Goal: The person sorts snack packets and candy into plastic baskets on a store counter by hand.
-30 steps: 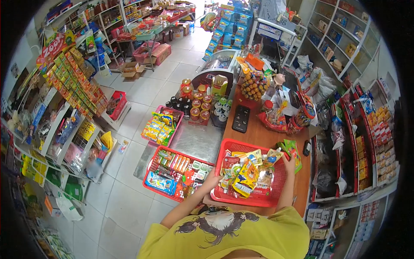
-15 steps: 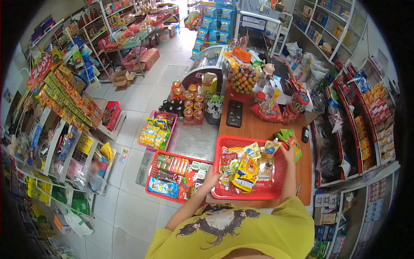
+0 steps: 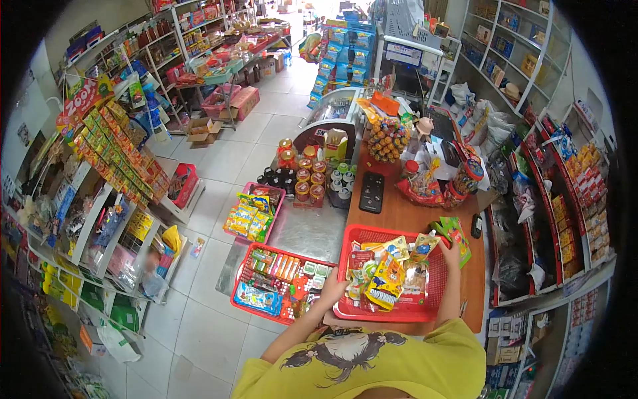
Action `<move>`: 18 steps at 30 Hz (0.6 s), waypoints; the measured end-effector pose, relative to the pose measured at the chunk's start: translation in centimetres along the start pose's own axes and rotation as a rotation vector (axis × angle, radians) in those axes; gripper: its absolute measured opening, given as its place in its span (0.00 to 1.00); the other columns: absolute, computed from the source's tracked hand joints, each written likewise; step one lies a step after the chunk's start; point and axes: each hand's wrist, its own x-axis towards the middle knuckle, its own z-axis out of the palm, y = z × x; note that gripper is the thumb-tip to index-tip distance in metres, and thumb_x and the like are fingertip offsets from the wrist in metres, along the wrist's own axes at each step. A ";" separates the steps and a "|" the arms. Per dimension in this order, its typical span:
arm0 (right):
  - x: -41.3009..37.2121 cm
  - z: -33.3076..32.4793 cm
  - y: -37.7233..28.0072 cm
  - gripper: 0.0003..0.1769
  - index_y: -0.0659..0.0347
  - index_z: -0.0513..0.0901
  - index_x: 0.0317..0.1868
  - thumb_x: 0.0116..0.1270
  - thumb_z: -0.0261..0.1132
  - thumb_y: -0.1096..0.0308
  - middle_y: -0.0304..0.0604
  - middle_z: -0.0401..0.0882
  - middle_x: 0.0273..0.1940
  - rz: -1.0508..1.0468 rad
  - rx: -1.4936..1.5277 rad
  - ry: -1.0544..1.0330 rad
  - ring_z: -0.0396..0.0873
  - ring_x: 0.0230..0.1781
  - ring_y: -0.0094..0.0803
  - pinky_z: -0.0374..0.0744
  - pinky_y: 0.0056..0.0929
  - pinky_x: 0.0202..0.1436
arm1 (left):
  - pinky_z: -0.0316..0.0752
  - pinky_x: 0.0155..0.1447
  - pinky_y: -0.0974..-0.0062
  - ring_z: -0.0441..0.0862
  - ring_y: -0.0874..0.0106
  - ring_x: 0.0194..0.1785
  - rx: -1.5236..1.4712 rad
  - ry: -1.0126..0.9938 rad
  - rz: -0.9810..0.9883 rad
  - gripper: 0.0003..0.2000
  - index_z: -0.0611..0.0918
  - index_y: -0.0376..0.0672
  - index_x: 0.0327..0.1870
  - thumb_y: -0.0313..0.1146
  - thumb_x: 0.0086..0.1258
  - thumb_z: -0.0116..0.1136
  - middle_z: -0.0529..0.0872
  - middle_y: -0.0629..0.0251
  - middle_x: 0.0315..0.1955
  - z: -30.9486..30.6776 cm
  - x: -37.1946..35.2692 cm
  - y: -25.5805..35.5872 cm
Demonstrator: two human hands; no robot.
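A red plastic basket [image 3: 430, 297] sits on the wooden counter in front of me, with snack packets inside. On top of these lies a yellow packet [image 3: 385, 282]. My left hand [image 3: 333, 288] is closed on the basket's left rim. At the upper right corner, my right hand [image 3: 450, 253] is closed around the rim, its fingertips partly hidden beside a small spouted pouch [image 3: 423, 247]. Just beyond that hand, a green packet [image 3: 457, 234] lies on the counter. Left of the basket stands a second red basket [image 3: 264, 316] with candy rolls and a blue packet.
The wooden counter [image 3: 372, 219] holds a black phone-like device [image 3: 371, 193], lollipop jars [image 3: 463, 181] and a small black device [image 3: 476, 225]. A pink tray [image 3: 228, 230] of yellow packets sits on a metal surface [image 3: 319, 233]. Stocked shelves [image 3: 565, 199] stand right; a snack rack [image 3: 116, 159] stands left.
The camera view has tilted slightly, so everything appears a little lower and further right. Both hands keep their places on the basket, which stays put on the counter.
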 end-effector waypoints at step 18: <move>-0.6 -0.4 -1.1 0.34 0.69 0.67 0.47 0.41 0.67 0.58 0.52 0.71 0.41 -0.074 -0.071 0.035 0.71 0.42 0.36 0.69 0.28 0.45 | 0.67 0.40 0.68 0.75 0.58 0.36 0.297 0.059 0.006 0.14 0.73 0.37 0.37 0.31 0.48 0.51 0.78 0.52 0.29 -0.3 -0.3 1.8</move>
